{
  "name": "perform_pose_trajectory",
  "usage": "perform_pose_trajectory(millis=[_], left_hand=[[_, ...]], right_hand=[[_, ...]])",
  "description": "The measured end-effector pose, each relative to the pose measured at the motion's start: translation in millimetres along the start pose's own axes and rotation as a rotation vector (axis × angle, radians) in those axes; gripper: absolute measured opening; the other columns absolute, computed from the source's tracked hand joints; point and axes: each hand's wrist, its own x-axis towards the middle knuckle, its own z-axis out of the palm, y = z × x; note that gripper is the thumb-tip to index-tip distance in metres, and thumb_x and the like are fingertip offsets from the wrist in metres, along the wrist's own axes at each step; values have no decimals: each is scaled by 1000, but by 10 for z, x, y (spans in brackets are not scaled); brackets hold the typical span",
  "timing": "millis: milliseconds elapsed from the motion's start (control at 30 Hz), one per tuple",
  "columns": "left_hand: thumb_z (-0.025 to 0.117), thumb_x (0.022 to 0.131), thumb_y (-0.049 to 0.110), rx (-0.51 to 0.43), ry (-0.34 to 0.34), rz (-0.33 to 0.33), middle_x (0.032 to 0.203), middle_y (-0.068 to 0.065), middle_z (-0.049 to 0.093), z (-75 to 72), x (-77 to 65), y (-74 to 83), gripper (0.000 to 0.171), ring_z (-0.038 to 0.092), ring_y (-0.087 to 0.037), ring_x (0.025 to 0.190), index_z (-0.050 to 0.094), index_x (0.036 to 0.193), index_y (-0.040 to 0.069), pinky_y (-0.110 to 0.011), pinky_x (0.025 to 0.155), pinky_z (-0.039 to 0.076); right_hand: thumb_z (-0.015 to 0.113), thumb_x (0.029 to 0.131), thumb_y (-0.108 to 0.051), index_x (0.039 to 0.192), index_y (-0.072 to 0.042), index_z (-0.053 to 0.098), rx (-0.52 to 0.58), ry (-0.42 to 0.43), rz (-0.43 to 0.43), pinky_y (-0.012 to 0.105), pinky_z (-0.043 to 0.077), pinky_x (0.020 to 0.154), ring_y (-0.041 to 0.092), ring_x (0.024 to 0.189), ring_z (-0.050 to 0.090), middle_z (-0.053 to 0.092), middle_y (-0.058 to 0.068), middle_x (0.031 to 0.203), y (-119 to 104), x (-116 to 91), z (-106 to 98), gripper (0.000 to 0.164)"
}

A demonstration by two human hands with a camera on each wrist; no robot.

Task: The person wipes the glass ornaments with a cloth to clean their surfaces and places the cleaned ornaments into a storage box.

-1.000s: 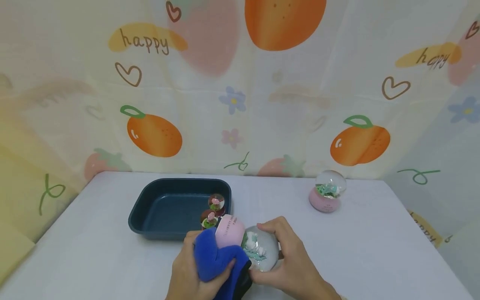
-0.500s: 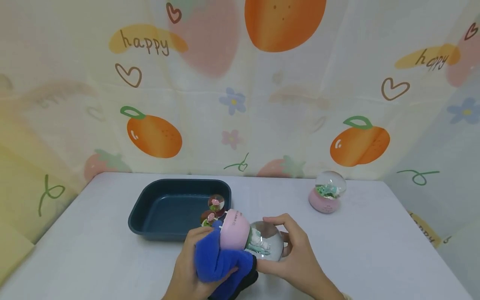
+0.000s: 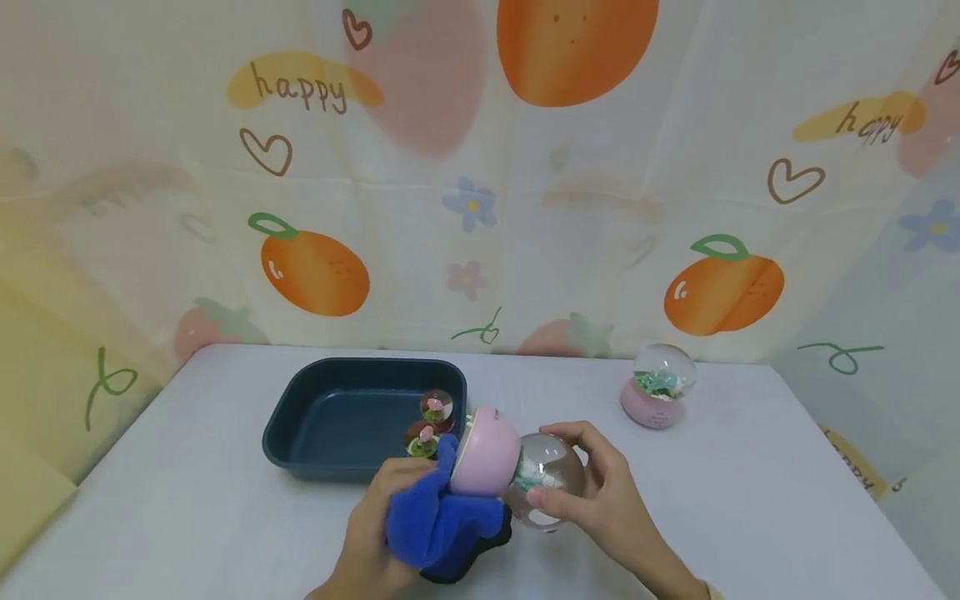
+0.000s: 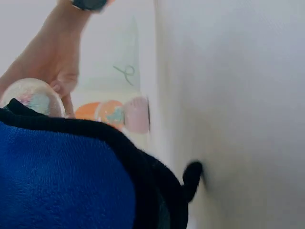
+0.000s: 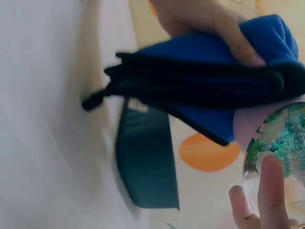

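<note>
A snow globe (image 3: 487, 454) with a pink base lies tipped on its side between the two hands, above the table. The right hand (image 3: 611, 500) grips its clear ball, thumb on the near side and fingers around the far side. In the left hand (image 3: 378, 521) is a blue cloth (image 3: 435, 525) with black edging, held bunched against the pink base. The left wrist view is largely filled by the cloth (image 4: 66, 176), with the globe's ball (image 4: 33, 95) behind it. In the right wrist view, the left thumb presses on the cloth (image 5: 190, 52).
A dark teal tray (image 3: 330, 467) stands at the left of the white table (image 3: 187, 500). Two small globe ornaments (image 3: 437, 407) with pink figures are at its right end. Another pink-based snow globe (image 3: 654, 404) stands upright at the back right.
The held globe has turned and shifted slightly up and to the right, its base now more toward the camera. The right hand has moved right with it; the cloth has slipped lower on the base.
</note>
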Motion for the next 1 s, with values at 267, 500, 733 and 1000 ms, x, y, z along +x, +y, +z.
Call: perform_pose_trajectory(millis=[267,500,733,1000], left_hand=[[87,66,1,95,7,-387,96,-4,67,-42,13,200,52,63,-6,87,59,110,4,-20,79,54],[81,80,10,-147,-255,-650,100,-2,70,15,21,244,39,67,-9,89,57,111,13,-27,79,55],[75,88,24,-263,-436,-904,109,-6,67,63,-72,100,40,63,-7,94,55,121,12,-25,83,52],[73,90,25,-374,-518,-1006,118,-8,65,65,-178,-94,47,63,-13,101,52,131,14,-32,88,52]], right_hand=[[77,79,0,126,-5,57,-55,54,6,32,59,75,17,94,62,54,14,115,-23,33,-82,51],[78,79,-1,128,-5,55,-45,77,67,33,60,69,17,88,66,53,13,120,-4,61,-119,55],[79,79,-2,129,-8,55,-53,92,102,33,60,65,15,83,68,55,13,124,14,74,-117,56],[86,73,-7,126,-16,61,-177,147,44,27,51,45,11,76,69,61,9,121,48,73,-98,60]])
